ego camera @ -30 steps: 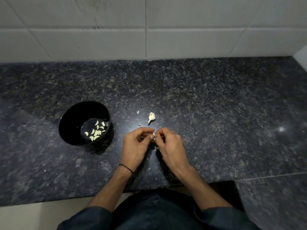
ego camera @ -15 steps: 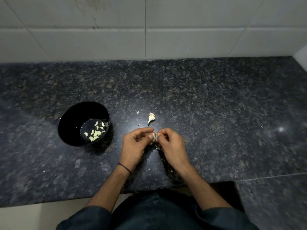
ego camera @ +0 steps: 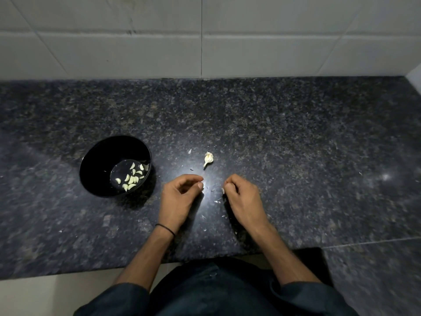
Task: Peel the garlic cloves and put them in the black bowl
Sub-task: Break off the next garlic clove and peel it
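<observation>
Both hands rest low over the dark speckled counter (ego camera: 296,137), near its front edge and a short way apart from each other. The right hand (ego camera: 243,199) has its fingers curled tight, and a small pale garlic clove (ego camera: 222,190) shows at its inner edge, pinched between thumb and fingertips; most of the clove is hidden by the fingers. The left hand (ego camera: 180,199) is curled too, with the forefinger arched over the thumb and the 2 tips close together. Whether it holds a scrap of skin I cannot tell. A thin black band (ego camera: 165,229) circles the left wrist.

Just beyond the gap between the hands lies 1 garlic piece (ego camera: 208,158), still in its white skin, with its stem end pointing toward the person. Small flakes of skin (ego camera: 217,201) lie on the counter between and around the hands.

The black bowl (ego camera: 98,160) stands on the counter to the left of the left hand, near it but not touching. Peeled cloves (ego camera: 131,179) lie in its bottom, gathered toward the right side. White wall tiles (ego camera: 136,53) rise behind the counter.
</observation>
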